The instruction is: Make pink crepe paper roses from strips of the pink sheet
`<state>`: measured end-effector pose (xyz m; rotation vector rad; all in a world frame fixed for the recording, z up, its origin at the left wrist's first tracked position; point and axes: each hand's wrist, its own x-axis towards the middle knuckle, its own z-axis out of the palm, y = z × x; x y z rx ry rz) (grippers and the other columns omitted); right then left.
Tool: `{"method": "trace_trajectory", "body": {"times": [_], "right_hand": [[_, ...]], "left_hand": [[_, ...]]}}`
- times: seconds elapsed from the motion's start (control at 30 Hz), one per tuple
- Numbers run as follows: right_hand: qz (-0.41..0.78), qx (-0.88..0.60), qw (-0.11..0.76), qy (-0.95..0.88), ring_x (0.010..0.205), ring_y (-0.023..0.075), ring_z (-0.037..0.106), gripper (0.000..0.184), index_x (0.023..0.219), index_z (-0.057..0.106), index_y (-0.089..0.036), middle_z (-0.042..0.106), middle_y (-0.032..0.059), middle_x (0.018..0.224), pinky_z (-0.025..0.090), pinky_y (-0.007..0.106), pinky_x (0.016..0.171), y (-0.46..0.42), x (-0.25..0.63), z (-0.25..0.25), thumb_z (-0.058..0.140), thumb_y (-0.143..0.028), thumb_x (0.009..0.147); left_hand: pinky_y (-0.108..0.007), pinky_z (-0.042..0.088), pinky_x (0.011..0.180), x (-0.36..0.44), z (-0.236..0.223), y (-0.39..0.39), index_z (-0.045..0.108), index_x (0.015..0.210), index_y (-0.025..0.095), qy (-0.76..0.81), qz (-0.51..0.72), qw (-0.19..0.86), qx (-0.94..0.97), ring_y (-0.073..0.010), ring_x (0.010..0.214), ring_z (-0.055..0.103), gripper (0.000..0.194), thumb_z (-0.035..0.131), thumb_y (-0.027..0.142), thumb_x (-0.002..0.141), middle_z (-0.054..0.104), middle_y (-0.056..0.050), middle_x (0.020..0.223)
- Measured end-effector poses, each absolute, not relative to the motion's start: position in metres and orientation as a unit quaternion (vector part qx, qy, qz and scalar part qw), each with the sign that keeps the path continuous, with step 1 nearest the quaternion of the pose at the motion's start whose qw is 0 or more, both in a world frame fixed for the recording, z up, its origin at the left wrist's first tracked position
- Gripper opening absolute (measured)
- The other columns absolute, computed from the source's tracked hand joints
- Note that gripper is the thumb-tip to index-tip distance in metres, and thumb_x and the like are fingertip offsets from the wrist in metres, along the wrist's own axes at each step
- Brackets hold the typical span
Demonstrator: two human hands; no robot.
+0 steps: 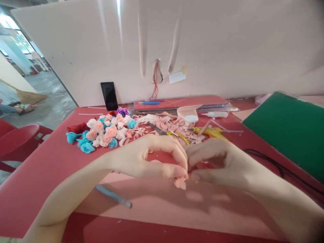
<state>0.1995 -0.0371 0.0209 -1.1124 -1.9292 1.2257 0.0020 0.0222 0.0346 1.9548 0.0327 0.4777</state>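
Between thumb and fingers of my left hand point(157, 158) is a small piece of pink crepe paper point(180, 182), its ruffled end hanging below the fingertips. My right hand point(225, 163) meets it from the other side, fingers curled in a pinch against the left fingertips; what sits between them is hidden. Under both hands lies a flat pink paper sheet point(141, 206) on the red table. A grey-blue rod point(113, 195) rests on that sheet, below my left forearm. Beyond the hands are scissors point(158, 129) with yellow handles, partly covered by my fingers.
Left of centre sits a pile of paper roses point(107, 131). Pink scraps point(164, 123), a yellow glue gun point(212, 132) and a white bottle point(217, 114) lie behind the hands. A phone point(109, 96) leans on the white panel. At right are a green board point(291, 131) and black cable point(265, 157).
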Motion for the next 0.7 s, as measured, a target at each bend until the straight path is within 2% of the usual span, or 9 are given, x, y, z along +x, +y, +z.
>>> {"method": "trace_trajectory", "body": {"times": [0.1, 0.2, 0.3, 0.5, 0.6, 0.7], "right_hand": [[0.472, -0.440, 0.292, -0.706, 0.060, 0.0119, 0.061, 0.008, 0.063, 0.073, -0.022, 0.070, -0.0003, 0.068, 0.046, 0.021, 0.055, -0.039, 0.196, 0.022, 0.066, -0.020, 0.067], [0.487, -0.463, 0.278, -0.687, 0.051, 0.0102, 0.058, 0.009, 0.058, 0.071, -0.022, 0.066, -0.0012, 0.057, 0.044, 0.020, 0.049, -0.040, 0.192, 0.024, 0.066, -0.021, 0.066], [0.519, -0.455, 0.265, -0.673, 0.045, 0.0094, 0.054, 0.012, 0.061, 0.072, -0.021, 0.061, -0.0013, 0.050, 0.041, 0.019, 0.043, -0.040, 0.190, 0.025, 0.063, -0.021, 0.069], [0.606, -0.418, 0.282, -0.615, 0.042, 0.0070, 0.047, 0.012, 0.066, 0.074, -0.022, 0.057, -0.0024, 0.048, 0.036, 0.016, 0.036, -0.042, 0.192, 0.024, 0.063, -0.024, 0.070], [0.635, -0.408, 0.316, -0.575, 0.044, 0.0068, 0.050, 0.008, 0.064, 0.074, -0.021, 0.060, -0.0020, 0.049, 0.039, 0.016, 0.040, -0.040, 0.190, 0.019, 0.068, -0.025, 0.068], [0.654, -0.383, 0.396, -0.518, 0.050, 0.0084, 0.055, 0.008, 0.061, 0.073, -0.021, 0.064, -0.0009, 0.053, 0.046, 0.019, 0.050, -0.038, 0.183, 0.012, 0.072, -0.027, 0.066]], "left_hand": [[-0.024, 0.047, 0.074, -0.001, 0.034, 0.022, 0.058, 0.070, 0.016, 0.032, 0.179, 0.547, 0.817, -0.0108, 0.075, 0.057, 0.012, 0.057, 0.013, 0.082, 0.065, -0.002, 0.070], [-0.023, 0.047, 0.072, -0.001, 0.034, 0.023, 0.059, 0.070, 0.016, 0.055, 0.160, 0.554, 0.815, -0.0103, 0.074, 0.058, 0.011, 0.059, 0.013, 0.080, 0.065, -0.001, 0.069], [-0.023, 0.047, 0.071, -0.001, 0.033, 0.024, 0.058, 0.070, 0.016, 0.065, 0.146, 0.582, 0.797, -0.0098, 0.072, 0.059, 0.011, 0.059, 0.014, 0.081, 0.064, 0.000, 0.066], [-0.019, 0.048, 0.062, 0.002, 0.034, 0.021, 0.055, 0.070, 0.015, 0.064, 0.120, 0.681, 0.719, -0.0071, 0.064, 0.057, 0.013, 0.053, 0.013, 0.083, 0.059, 0.001, 0.066], [-0.018, 0.048, 0.062, 0.006, 0.030, 0.020, 0.055, 0.071, 0.015, 0.068, 0.172, 0.714, 0.675, -0.0057, 0.061, 0.054, 0.015, 0.051, 0.017, 0.085, 0.056, 0.002, 0.066], [-0.018, 0.048, 0.064, 0.009, 0.023, 0.022, 0.060, 0.084, 0.016, 0.067, 0.271, 0.719, 0.636, -0.0062, 0.063, 0.056, 0.015, 0.055, 0.030, 0.084, 0.058, 0.002, 0.071]]}}
